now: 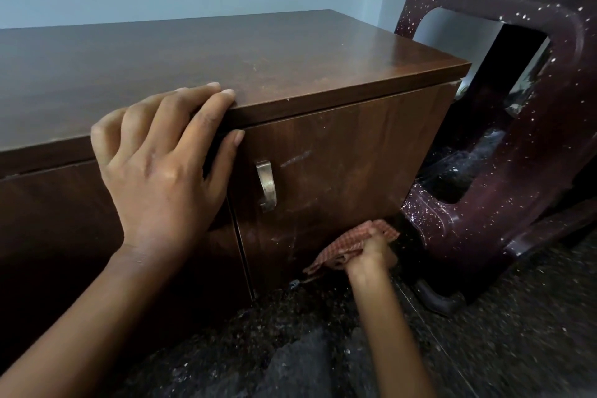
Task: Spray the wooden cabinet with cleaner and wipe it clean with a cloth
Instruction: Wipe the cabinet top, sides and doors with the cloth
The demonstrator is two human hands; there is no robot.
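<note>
left hand [161, 171], clamped over the top edge of the wooden cabinet [290, 52], should brace it while the right hand [371, 254], fisted round the checked cloth [342, 244] low on the right door [349, 152], wipes overlapping strokes up toward the handle [267, 186].

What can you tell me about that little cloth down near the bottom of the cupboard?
The cloth looks like thin woven fabric in a reddish-orange and pale check, crumpled into a bunch. The right hand grips it and holds it against the lower right corner of the wooden cabinet door. One loose end trails out to the left.
</note>
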